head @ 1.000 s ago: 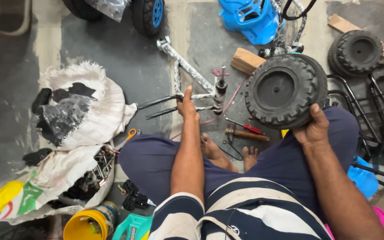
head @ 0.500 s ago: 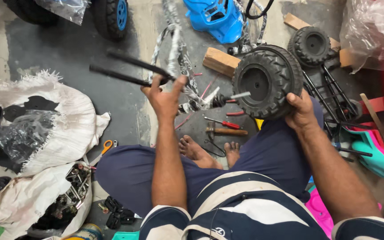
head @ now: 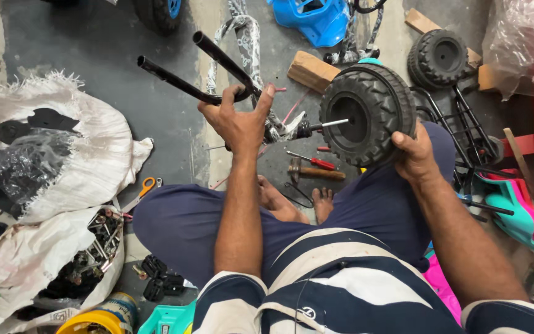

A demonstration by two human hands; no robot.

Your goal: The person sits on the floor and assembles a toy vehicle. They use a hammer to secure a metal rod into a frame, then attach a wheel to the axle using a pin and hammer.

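Above the crossed legs, the left hand (head: 239, 124) is closing its grip around a black forked frame (head: 202, 68), lifting it over the floor. Just right, the right hand (head: 416, 158) is gripping a black plastic wheel (head: 369, 114), whose hub is facing the frame's metal axle (head: 329, 124). Farther off, a wooden block (head: 309, 71) and blue toy body (head: 316, 21) are lying on the floor.

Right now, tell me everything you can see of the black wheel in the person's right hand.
The black wheel looks like moulded plastic, with a chunky ribbed tread and a recessed hub. It stands on edge above the right knee, hub face turned toward the left hand. The right hand grips its lower rim. A thin metal axle pokes into the hub hole.
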